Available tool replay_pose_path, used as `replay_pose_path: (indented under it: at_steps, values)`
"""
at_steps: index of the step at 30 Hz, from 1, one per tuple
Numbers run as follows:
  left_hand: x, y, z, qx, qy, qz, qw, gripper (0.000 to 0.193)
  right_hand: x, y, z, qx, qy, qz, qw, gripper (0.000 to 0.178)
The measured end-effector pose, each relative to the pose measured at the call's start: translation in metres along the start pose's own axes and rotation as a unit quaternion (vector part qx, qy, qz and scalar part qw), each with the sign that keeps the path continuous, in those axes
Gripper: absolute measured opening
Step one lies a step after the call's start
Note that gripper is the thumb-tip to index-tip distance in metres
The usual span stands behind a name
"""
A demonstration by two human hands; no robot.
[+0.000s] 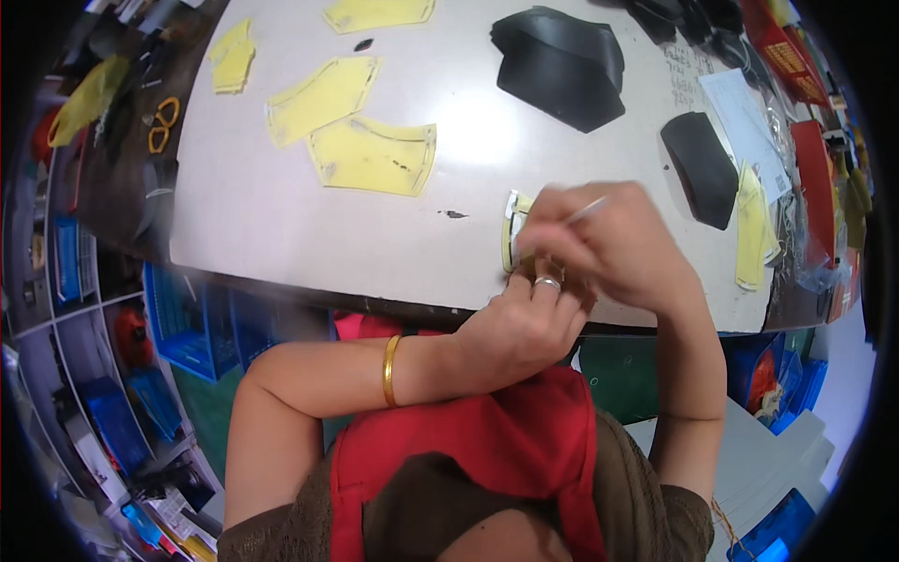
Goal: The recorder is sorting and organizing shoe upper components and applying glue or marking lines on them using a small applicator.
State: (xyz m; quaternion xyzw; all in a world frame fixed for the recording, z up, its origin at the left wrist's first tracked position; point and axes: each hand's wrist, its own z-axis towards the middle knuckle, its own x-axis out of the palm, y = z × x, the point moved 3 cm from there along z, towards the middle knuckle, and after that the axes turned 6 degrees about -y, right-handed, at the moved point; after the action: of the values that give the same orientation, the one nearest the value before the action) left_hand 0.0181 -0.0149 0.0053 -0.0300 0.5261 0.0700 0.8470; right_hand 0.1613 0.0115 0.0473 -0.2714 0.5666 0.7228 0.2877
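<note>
Near the table's front edge, my left hand (527,326), with a ring and a gold bracelet, has its fingers bent onto a yellow pattern piece (524,203) with white-taped edges. Most of that piece is hidden under my hands. My right hand (613,239) is closed around a thin pale pen-like stick (588,208), its upper end poking out above the fingers. Its lower tip is hidden. The right hand is over the pattern piece, just beyond the left fingertips, and slightly blurred.
More yellow pattern pieces (375,157) lie at the left. Stacked black sheet pieces (559,75) are at the far middle, and a single black piece (700,169) lies right. Orange-handled scissors (163,126) rest beyond the left edge. A red box (811,173) stands at the right.
</note>
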Motion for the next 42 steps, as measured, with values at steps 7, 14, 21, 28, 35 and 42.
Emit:
replay_pose_path:
  at_steps: [7, 14, 21, 28, 35, 42]
  values:
    - [-0.001, 0.002, 0.008, -0.008, -0.007, 0.015, 1.000, 0.032, 0.010, -0.010, 0.015, -0.092, -0.088, -0.205, 0.970, 0.020]
    - [0.001, 0.002, 0.008, -0.023, 0.000, 0.006, 1.000, 0.028, -0.004, -0.013, -0.015, -0.027, -0.055, -0.182, 0.981, 0.026]
    - [-0.001, 0.006, 0.011, -0.026, 0.016, 0.001, 1.000, 0.028, -0.043, -0.031, -0.079, 0.135, -0.195, -0.072, 0.969, 0.018]
    - [0.000, 0.005, 0.012, -0.032, 0.002, -0.013, 0.999, 0.028, 0.001, 0.012, -0.104, 0.033, -0.151, -0.202, 0.967, 0.011]
    - [0.005, 0.021, 0.010, 0.004, -0.020, -0.026, 0.999, 0.027, -0.026, -0.042, -0.063, 0.304, -0.278, 0.121, 0.903, 0.021]
    - [0.010, 0.055, 0.025, 0.046, -0.104, -0.098, 0.989, 0.022, -0.050, -0.061, -0.078, 0.238, -0.178, 0.126, 0.947, 0.013]
